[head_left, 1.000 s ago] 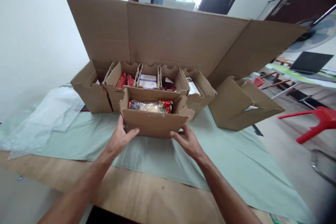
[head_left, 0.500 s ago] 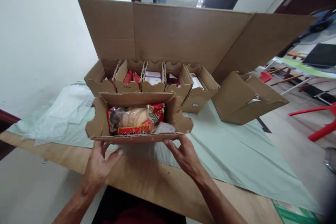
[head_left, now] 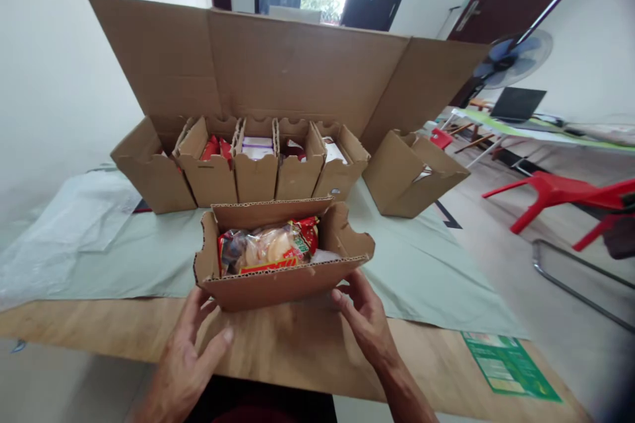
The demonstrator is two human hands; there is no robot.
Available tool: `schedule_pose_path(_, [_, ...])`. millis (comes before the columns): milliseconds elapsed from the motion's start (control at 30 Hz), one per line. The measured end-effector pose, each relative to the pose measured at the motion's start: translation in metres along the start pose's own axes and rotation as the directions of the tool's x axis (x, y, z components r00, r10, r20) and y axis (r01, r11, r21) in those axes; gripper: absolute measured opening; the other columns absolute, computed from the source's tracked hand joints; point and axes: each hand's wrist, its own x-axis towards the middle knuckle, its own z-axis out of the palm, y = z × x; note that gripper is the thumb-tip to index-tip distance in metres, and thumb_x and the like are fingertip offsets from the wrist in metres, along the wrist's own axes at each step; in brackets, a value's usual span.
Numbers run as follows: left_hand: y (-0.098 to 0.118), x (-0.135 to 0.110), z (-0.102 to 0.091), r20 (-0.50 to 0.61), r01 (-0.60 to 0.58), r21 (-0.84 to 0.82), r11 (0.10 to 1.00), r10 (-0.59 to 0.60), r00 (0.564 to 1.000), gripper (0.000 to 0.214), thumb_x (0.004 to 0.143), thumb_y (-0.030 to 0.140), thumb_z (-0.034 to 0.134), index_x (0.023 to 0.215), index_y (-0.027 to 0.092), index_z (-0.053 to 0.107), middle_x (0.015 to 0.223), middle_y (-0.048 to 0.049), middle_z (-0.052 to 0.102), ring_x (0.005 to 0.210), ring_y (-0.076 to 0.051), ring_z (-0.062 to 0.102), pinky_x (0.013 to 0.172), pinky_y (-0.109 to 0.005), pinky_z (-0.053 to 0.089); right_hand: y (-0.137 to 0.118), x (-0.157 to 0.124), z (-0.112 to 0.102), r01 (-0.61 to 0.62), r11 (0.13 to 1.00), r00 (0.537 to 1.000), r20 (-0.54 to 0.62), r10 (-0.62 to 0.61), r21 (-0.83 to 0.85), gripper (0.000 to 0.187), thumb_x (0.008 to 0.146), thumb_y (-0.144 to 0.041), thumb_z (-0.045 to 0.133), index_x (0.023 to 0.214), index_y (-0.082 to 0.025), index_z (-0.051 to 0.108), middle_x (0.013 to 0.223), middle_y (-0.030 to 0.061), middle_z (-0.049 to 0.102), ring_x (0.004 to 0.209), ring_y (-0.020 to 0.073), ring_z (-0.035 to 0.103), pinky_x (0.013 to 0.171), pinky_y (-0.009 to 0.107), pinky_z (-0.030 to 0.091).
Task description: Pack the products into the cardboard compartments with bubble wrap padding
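An open, narrow cardboard box (head_left: 278, 289) is in front of me near the table's front edge, turned slightly, its long side toward me. Inside lies a clear and red food packet (head_left: 270, 246) with round pale pieces showing, and a whitish plastic piece (head_left: 325, 256) beside it. My left hand (head_left: 191, 344) has its fingers against the box's lower left end, thumb held away. At the lower right end, my right hand (head_left: 364, 317) has its fingers curled around the box, with some fingertips hidden. Between them the two hands hold the box by its ends.
Behind it stands a row of several similar boxes (head_left: 255, 175) with packets inside, before a tall cardboard panel (head_left: 307, 73). Another box (head_left: 411, 175) leans at right. Clear plastic (head_left: 94, 211) lies left on the green cloth (head_left: 163, 258). A green printed sheet (head_left: 510, 363) is front right.
The view has turned right. The box has come closer to me and lower, away from the row behind, with both hands still at its ends.
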Motion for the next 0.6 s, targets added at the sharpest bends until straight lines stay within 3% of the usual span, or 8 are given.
schedule_pose_path(100, [-0.001, -0.001, -0.002, -0.05, -0.005, 0.012, 1.0, 0.005, 0.999, 0.077, 0.087, 0.054, 0.07, 0.153, 0.03, 0.038, 0.155, -0.0129, 0.049, 0.135, -0.035, 0.056, 0.119, -0.055, 0.04, 0.007, -0.01, 0.0, -0.036, 0.999, 0.998, -0.042, 0.037, 0.019, 0.062, 0.089, -0.057, 0.068, 0.141, -0.026, 0.057, 0.14, 0.0133, 0.064, 0.094, 0.0236, 0.069, 0.086, 0.041, 0.059])
schedule_pose_path(267, [-0.001, -0.013, 0.017, 0.009, 0.031, 0.071, 0.997, -0.031, 0.999, 0.084, 0.087, 0.056, 0.068, 0.157, 0.028, 0.032, 0.148, -0.015, 0.054, 0.134, -0.038, 0.057, 0.116, -0.058, 0.041, 0.006, -0.022, 0.003, -0.033, 0.999, 0.998, -0.062, 0.032, -0.008, 0.069, 0.089, -0.057, 0.069, 0.146, -0.023, 0.051, 0.141, 0.0137, 0.062, 0.089, 0.022, 0.068, 0.082, 0.039, 0.061])
schedule_pose_path(400, [0.001, -0.031, 0.051, 0.027, -0.026, 0.075, 0.997, 0.024, 0.999, 0.078, 0.091, 0.05, 0.062, 0.158, 0.025, 0.03, 0.151, -0.0159, 0.052, 0.132, -0.036, 0.058, 0.114, -0.054, 0.045, -0.001, -0.015, -0.016, -0.013, 0.999, 0.989, -0.145, 0.019, 0.036, 0.07, 0.091, -0.059, 0.066, 0.147, -0.023, 0.048, 0.143, 0.0145, 0.06, 0.095, 0.0222, 0.069, 0.082, 0.036, 0.061])
schedule_pose_path(500, [0.01, -0.034, 0.085, 0.139, -0.102, 0.038, 0.994, 0.096, 0.986, 0.074, 0.092, 0.042, 0.06, 0.158, 0.025, 0.03, 0.155, -0.0161, 0.047, 0.128, -0.034, 0.061, 0.111, -0.053, 0.049, -0.003, 0.004, -0.047, 0.08, 0.996, 0.97, -0.232, -0.067, 0.047, 0.062, 0.094, -0.058, 0.062, 0.145, -0.025, 0.051, 0.144, 0.0121, 0.061, 0.111, 0.0245, 0.066, 0.094, 0.039, 0.057])
schedule_pose_path(600, [0.024, -0.027, 0.127, 0.278, -0.163, 0.01, 0.987, 0.153, 0.948, 0.077, 0.09, 0.034, 0.06, 0.159, 0.025, 0.028, 0.162, -0.0162, 0.038, 0.137, -0.036, 0.053, 0.111, -0.053, 0.049, 0.004, 0.04, -0.083, 0.139, 0.99, 0.939, -0.319, -0.129, 0.01, 0.056, 0.093, -0.061, 0.059, 0.136, -0.025, 0.06, 0.137, 0.0097, 0.066, 0.118, 0.0267, 0.062, 0.096, 0.041, 0.055])
